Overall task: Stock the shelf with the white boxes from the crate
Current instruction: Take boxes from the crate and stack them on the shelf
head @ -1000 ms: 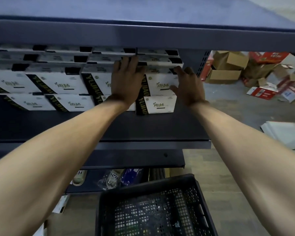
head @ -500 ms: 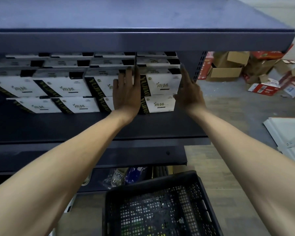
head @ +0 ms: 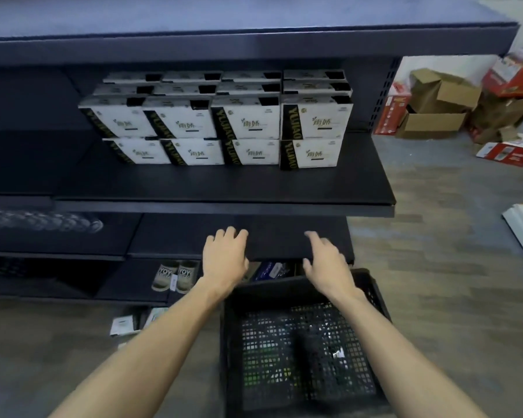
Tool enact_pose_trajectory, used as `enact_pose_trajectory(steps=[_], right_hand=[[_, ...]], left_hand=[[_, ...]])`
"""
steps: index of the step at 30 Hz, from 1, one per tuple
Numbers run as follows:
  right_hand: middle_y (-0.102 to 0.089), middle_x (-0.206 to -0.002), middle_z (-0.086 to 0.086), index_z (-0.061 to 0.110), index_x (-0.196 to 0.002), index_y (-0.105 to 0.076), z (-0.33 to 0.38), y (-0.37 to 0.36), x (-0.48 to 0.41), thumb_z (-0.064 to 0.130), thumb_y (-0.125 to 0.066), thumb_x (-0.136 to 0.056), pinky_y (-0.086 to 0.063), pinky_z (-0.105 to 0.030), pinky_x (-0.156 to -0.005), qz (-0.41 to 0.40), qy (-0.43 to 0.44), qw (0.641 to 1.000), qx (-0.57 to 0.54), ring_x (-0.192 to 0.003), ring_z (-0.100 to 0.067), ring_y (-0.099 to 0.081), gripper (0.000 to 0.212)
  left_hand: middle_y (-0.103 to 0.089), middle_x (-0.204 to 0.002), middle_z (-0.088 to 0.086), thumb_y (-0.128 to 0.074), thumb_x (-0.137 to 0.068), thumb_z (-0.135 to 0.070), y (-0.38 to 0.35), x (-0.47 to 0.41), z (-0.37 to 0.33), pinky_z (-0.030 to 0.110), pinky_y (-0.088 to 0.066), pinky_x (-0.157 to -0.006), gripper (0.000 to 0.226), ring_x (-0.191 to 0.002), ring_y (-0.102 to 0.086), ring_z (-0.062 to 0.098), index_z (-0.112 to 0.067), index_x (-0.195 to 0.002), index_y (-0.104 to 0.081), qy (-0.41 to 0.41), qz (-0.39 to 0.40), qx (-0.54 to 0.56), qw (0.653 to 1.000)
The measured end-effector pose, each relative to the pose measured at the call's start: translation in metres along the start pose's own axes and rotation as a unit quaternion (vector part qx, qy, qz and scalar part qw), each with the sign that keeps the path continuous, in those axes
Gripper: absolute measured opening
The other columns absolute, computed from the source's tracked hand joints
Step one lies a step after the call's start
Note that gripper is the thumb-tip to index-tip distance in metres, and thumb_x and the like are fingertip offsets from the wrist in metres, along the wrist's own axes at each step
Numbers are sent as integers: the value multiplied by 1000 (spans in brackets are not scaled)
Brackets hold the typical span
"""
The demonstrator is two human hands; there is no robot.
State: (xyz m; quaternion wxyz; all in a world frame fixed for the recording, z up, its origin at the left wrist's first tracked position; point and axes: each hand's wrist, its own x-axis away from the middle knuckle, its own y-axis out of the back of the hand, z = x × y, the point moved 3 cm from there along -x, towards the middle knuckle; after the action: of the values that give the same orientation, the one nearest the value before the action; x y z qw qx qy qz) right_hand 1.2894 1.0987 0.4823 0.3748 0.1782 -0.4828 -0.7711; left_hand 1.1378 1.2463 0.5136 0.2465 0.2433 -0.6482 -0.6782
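both hands (head: 224, 256) dropped from the white boxes (head: 248, 122), hovering empty, palms down.

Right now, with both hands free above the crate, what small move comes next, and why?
Probably lower both hands and grip the crate by its rim. The left hand and right hand hover open over its far edge, I see no white box on its mesh floor, and the white boxes stand stacked on the shelf, so it likely needs taking away.
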Motion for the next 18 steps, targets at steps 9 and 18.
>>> enact_pose_trajectory(steps=[9,18], right_hand=[[-57,-121,-7,23,-142,-35,128,-95,96,25,-62,-93,-50,-37,-76,26,36,999,29,-100,-30,-63,56],[-54,-127,-5,27,-141,-37,290,-247,210,29,-67,-89,-49,-38,-83,98,-11,995,11,-108,-29,-61,60]], left_hand=[[-56,-117,3,-57,-87,-28,-22,124,115,35,-41,-84,39,-107,-52,26,-20,-124,-47,22,-8,11,1000],[-57,-114,3,-61,-85,-28,-57,293,295,36,-40,-83,34,-107,-54,27,-20,-116,-50,128,42,67,989]])
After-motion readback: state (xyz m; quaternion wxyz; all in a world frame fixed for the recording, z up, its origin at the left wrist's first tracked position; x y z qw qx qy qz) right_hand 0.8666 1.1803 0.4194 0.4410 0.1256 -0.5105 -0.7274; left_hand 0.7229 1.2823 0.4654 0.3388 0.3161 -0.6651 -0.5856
